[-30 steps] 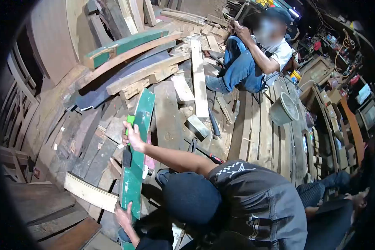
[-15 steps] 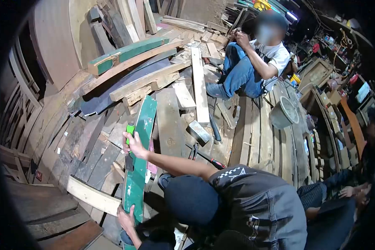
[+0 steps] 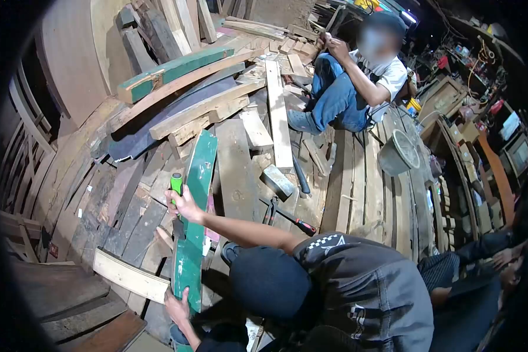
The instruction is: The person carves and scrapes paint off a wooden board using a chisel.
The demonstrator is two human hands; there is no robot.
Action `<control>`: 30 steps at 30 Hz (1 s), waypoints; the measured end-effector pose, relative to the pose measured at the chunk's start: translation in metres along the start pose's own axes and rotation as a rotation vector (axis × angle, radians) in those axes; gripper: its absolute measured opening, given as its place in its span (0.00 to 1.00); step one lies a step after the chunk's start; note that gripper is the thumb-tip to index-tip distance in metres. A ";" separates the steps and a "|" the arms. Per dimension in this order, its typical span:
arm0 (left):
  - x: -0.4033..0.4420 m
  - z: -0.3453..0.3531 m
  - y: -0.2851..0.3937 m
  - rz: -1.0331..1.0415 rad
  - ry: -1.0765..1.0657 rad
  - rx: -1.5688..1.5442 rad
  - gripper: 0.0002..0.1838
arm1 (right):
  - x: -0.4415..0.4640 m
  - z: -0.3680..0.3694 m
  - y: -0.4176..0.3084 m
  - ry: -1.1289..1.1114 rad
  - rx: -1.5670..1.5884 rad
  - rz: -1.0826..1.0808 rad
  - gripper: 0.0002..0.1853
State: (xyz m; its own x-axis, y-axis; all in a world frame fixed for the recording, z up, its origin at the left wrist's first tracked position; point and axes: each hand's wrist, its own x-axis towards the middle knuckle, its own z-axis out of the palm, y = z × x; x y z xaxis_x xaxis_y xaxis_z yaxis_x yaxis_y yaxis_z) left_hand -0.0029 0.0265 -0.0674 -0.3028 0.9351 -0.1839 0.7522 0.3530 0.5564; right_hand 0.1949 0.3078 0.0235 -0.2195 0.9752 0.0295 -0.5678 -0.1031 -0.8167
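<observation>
Neither my left hand nor my right hand can be made out. A co-worker in a dark cap (image 3: 270, 281) and grey shirt (image 3: 369, 281) bends over the floor, seen from above. This person's upper hand (image 3: 185, 205) grips a green-handled tool (image 3: 176, 183), its dark blade against the side of a green-painted board (image 3: 200, 170). Another hand (image 3: 177, 306), apparently the same person's, holds the board's lower end. A pale wood strip (image 3: 129, 274) lies beside that end. Pliers (image 3: 270, 211) and a red-and-black handled tool (image 3: 304, 227) rest to the right.
Stacked boards (image 3: 182, 70) lie at the upper left. A second person (image 3: 358, 88) in jeans sits at the upper right, near a grey bucket (image 3: 398, 152). A hammer handle (image 3: 301, 176) lies among wood pieces. Partly hidden hands (image 3: 507, 263) show at the dark right edge.
The co-worker's upper hand has shifted slightly along the board, and the green handle now shows more above it. The view has tilted a little. Hands at the right edge have moved.
</observation>
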 end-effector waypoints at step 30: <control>-0.001 -0.006 0.013 -0.062 -0.038 -0.003 0.42 | -0.002 0.000 -0.002 -0.014 -0.026 0.007 0.12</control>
State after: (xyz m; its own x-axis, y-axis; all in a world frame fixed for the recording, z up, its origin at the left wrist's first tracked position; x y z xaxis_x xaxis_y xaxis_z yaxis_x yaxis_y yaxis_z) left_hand 0.0033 0.0295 -0.0553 -0.3261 0.9120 -0.2490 0.7309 0.4103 0.5453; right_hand 0.1966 0.3057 0.0251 -0.2344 0.9716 0.0320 -0.5454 -0.1042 -0.8317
